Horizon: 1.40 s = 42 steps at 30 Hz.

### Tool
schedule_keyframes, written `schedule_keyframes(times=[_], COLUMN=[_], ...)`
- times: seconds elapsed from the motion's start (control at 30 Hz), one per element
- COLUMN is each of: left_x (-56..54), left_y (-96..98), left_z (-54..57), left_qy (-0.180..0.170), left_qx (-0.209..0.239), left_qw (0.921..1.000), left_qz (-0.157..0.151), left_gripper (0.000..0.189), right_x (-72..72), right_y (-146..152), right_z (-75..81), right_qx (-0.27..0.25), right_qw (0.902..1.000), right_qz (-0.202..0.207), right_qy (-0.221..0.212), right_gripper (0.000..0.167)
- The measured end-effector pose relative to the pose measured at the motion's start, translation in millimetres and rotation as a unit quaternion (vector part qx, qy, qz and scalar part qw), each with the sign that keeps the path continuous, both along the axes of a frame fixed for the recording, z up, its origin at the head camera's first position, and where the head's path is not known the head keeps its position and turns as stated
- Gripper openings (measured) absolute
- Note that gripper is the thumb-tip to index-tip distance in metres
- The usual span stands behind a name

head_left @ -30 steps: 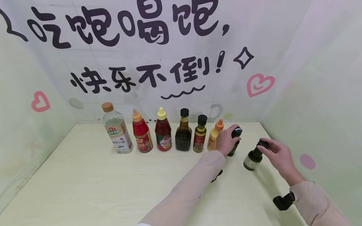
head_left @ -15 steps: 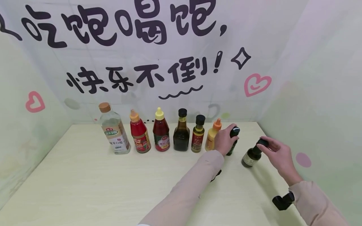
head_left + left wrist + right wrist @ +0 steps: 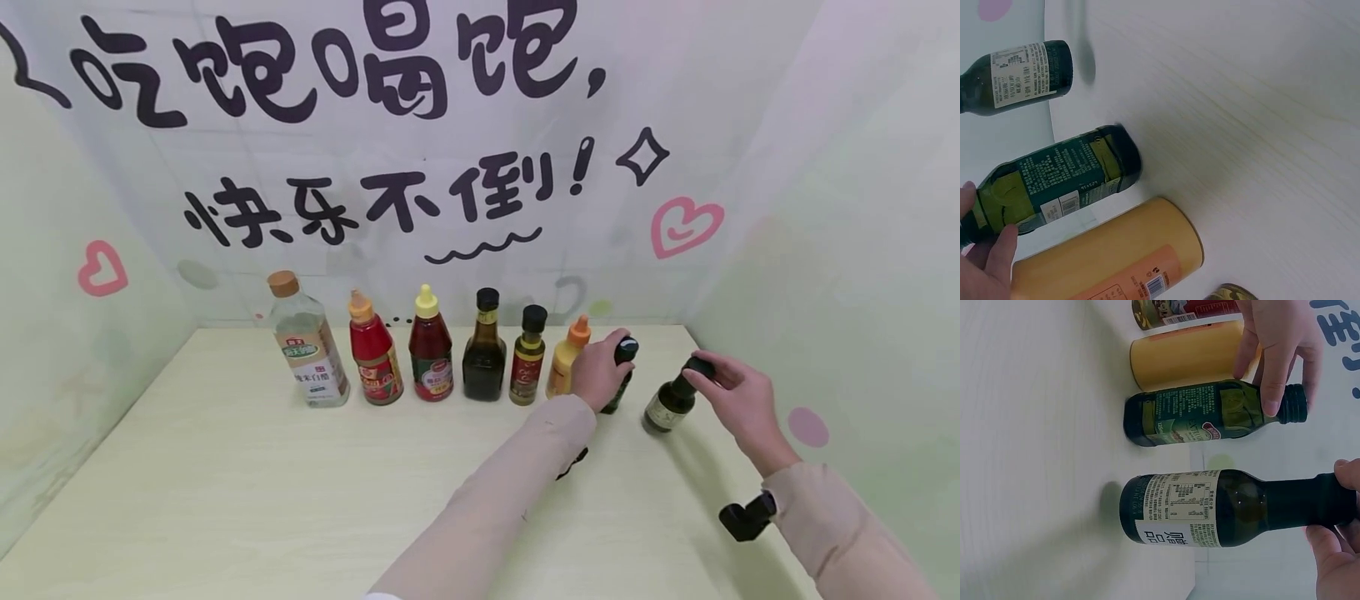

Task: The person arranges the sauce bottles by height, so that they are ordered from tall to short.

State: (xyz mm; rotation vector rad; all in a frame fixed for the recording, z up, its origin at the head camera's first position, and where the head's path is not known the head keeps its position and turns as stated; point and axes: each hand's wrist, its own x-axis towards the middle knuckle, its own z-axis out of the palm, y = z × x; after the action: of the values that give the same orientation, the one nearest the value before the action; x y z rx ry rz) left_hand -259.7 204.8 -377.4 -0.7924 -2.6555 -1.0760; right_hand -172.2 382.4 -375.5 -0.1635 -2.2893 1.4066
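My left hand grips the neck of a green olive oil bottle, which stands upright at the right end of a row. To its right, my right hand pinches the black cap of a small dark glass bottle with a cream label. In the head view that bottle leans a little, its top toward the right. A shadow lies apart from its base in the left wrist view, so it seems held just off the table. A yellow squeeze bottle with an orange tip stands close beside the olive oil.
Leftward along the row stand a small oil bottle, a dark sauce bottle, two red squeeze bottles, one of them yellow-tipped, and a tall vinegar bottle. A wall with lettering backs the pale table; another wall rises at right.
The small dark bottle has moved slightly toward the back wall with my right hand. My left hand keeps its grip on the olive oil bottle, which stays in place.
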Motion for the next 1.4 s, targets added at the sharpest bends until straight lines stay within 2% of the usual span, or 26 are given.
schedule_keyframes(times=[0.03, 0.13, 0.17, 0.27, 0.47, 0.63, 0.93, 1.17, 1.4], left_x=[-0.2, -0.8, -1.0, -1.1, -1.2, -0.3, 4.7, 4.9, 7.0], left_y=[0.0, -0.4, -0.6, -1.3, -4.4, -10.1, -18.4, -24.8, -37.5], left_z=[0.3, 0.7, 0.5, -0.3, -1.9, -0.7, 0.6, 0.3, 5.4], left_qy=[-0.001, 0.0, 0.002, 0.011, 0.026, 0.029, 0.056, 0.074, 0.074], left_qx=[-0.002, -0.006, -0.007, -0.011, -0.009, -0.003, 0.007, 0.007, -0.004], left_qw=[1.0, 1.0, 1.0, 0.9999, 0.9996, 0.9995, 0.998, 0.9966, 0.995], left_qz=[-0.002, -0.004, -0.004, -0.004, -0.001, -0.013, -0.028, -0.036, -0.067], left_gripper=[0.045, 0.046, 0.046, 0.047, 0.048, 0.047, 0.048, 0.048, 0.048], right_x=[1.8, 2.9, 3.1, 1.3, -8.1, -15.5, -24.3, -30.0, -34.8], right_y=[-5, -17, -21, -27, -27, -30, -31, -32, -31], right_z=[5.5, 15.6, 19.4, 24.3, 22.0, 22.1, 20.5, 19.6, 14.9], right_qx=[0.024, 0.023, 0.042, 0.041, 0.061, 0.08, 0.075, 0.082, 0.082], right_qw=[0.9996, 0.9994, 0.9985, 0.9984, 0.9969, 0.9951, 0.9957, 0.9947, 0.9947], right_qz=[-0.01, -0.025, -0.03, -0.035, -0.043, -0.048, -0.031, -0.037, -0.04], right_qy=[-0.008, -0.011, -0.017, -0.019, -0.027, -0.032, -0.044, -0.05, -0.046], right_gripper=[0.044, 0.045, 0.048, 0.047, 0.048, 0.047, 0.047, 0.048, 0.046])
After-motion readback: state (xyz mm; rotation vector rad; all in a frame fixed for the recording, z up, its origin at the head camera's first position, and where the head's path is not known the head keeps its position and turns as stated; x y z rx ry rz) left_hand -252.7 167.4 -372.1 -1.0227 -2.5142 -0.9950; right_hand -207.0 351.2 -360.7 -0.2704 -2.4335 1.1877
